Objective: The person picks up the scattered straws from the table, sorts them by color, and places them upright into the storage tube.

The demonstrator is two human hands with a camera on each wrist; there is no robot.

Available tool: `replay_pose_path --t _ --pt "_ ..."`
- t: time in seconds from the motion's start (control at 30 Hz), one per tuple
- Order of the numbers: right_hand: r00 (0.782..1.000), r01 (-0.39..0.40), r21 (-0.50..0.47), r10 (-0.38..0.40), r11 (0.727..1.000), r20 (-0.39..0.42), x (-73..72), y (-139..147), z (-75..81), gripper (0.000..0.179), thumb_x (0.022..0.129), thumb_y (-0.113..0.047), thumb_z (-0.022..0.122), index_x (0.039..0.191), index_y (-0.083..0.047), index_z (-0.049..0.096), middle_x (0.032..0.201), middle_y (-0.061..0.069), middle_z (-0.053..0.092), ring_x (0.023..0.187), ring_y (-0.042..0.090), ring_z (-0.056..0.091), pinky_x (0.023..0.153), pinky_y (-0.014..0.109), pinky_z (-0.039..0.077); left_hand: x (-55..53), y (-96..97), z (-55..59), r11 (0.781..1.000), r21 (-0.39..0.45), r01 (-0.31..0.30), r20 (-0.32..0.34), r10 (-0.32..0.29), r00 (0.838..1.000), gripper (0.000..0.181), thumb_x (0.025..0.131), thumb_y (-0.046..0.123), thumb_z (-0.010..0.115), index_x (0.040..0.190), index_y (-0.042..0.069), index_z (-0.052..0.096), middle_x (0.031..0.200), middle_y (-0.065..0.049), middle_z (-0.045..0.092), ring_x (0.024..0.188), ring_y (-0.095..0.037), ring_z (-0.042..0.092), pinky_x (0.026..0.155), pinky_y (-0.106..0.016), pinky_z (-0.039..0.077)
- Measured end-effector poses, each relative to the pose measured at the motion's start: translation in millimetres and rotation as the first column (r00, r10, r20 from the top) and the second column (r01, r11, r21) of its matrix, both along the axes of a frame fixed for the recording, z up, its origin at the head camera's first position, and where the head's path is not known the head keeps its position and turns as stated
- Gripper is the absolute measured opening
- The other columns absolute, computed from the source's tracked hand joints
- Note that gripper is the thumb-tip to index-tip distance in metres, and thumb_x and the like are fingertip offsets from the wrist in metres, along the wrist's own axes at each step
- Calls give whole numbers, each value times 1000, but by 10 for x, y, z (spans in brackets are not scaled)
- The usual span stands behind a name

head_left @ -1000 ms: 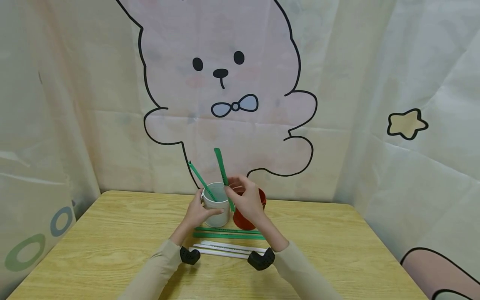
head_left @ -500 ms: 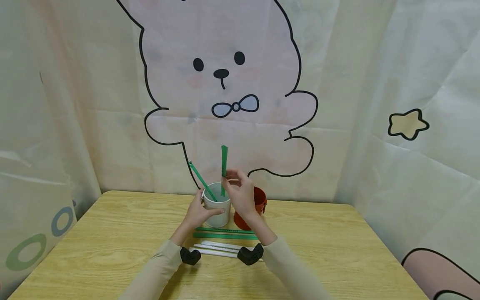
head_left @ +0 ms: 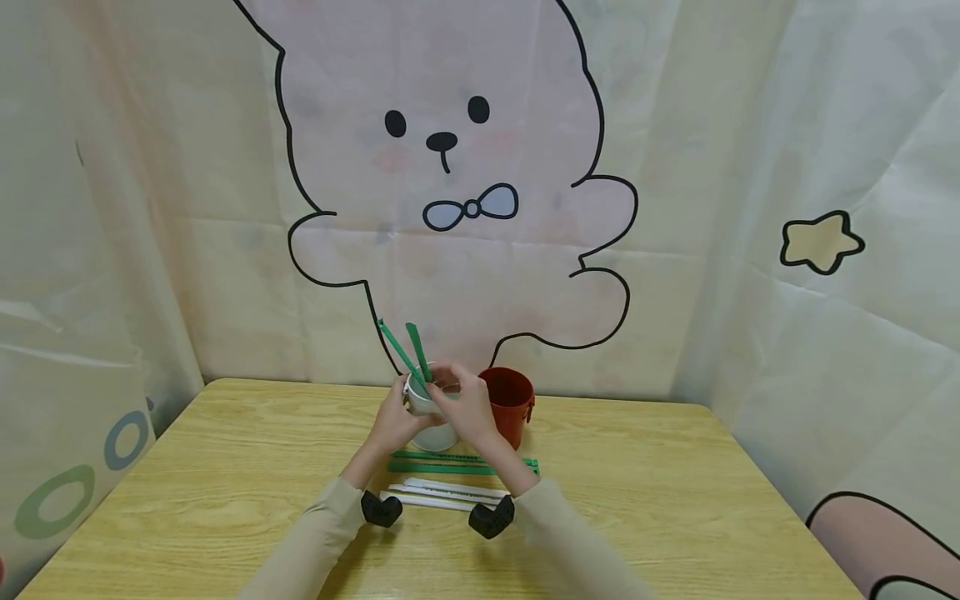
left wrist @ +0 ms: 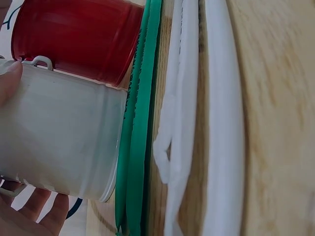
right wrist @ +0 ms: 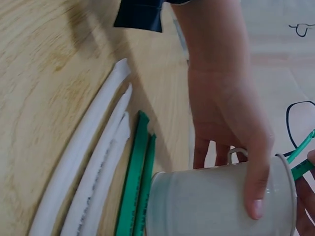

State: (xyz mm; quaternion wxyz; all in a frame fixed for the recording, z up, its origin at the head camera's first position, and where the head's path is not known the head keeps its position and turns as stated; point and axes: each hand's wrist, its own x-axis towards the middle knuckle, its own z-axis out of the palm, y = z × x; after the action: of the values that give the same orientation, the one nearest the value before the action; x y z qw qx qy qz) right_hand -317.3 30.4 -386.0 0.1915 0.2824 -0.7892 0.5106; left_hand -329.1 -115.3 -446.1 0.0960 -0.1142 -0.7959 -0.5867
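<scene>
My left hand (head_left: 396, 421) grips a small white bucket (head_left: 433, 439) from its left side, thumb across the front in the right wrist view. One green paper-wrapped straw (head_left: 395, 343) leans in the bucket, sticking out toward the back left. Over the opening my right hand (head_left: 468, 407) pinches a second green paper-wrapped straw (head_left: 419, 351), tilted left with its upper part close beside the first. Its lower end is hidden behind the fingers and the bucket wall. The left wrist view shows the side of the white bucket (left wrist: 54, 128) large and near.
A red bucket (head_left: 512, 417) stands just right of the white one. In front of both lie green wrapped straws (head_left: 450, 468), side by side. Nearer still are several white wrapped straws (head_left: 442, 492). A printed cloth (head_left: 465, 267) hangs behind the wooden table (head_left: 637, 483).
My right hand has moved left and down, bringing the green straw from in front of the white bucket to over its opening and lower. The left hand has stayed on the bucket.
</scene>
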Motion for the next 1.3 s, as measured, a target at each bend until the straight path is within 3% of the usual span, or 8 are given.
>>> replay_pose_path --t 0.17,0.4,0.63,0.87,1.07,1.3 --pt "1000 21 83 -20 996 -6 -13 -18 -80 19 87 -9 69 106 -8 68 97 7 72 86 17 70 83 28 57 -2 -5 -7 1000 -5 -3 -1 3 1000 82 79 17 78 144 3 30 144 -23 41 129 -41 46 99 -55 46" --pt "998 53 141 -47 989 -46 -4 -35 -94 19 87 -10 69 107 -9 68 97 6 73 85 17 71 81 31 57 -9 1 -17 1000 6 -12 -3 12 1000 80 78 11 78 142 3 32 141 -21 44 130 -39 45 99 -57 45" --pt "998 47 114 -42 992 -41 3 -24 -99 21 87 -5 68 108 -6 67 97 8 73 86 17 70 81 30 57 -37 3 -32 999 -4 -34 -9 34 999 76 76 15 80 137 5 36 135 -21 51 121 -37 53 94 -51 50" --pt "992 48 78 -39 996 -119 43 38 -112 21 86 -4 69 107 -4 68 98 9 71 88 19 68 78 30 57 -27 -2 -26 1000 -2 -21 21 21 1000 93 77 20 80 147 1 24 141 -26 44 127 -41 47 96 -53 49" --pt "983 37 52 -27 998 -182 129 127 -110 20 85 0 69 104 -2 67 97 14 70 85 21 67 73 36 57 -33 9 -20 999 -15 -31 22 31 999 95 76 25 82 148 3 24 144 -22 42 132 -41 43 101 -56 44" --pt "980 18 92 0 996 -199 201 283 -198 20 84 -1 71 103 -6 67 96 9 69 81 19 66 64 35 56 -32 7 -36 1000 -6 -25 17 25 1000 97 75 24 83 148 4 24 144 -20 42 133 -40 42 102 -58 42"
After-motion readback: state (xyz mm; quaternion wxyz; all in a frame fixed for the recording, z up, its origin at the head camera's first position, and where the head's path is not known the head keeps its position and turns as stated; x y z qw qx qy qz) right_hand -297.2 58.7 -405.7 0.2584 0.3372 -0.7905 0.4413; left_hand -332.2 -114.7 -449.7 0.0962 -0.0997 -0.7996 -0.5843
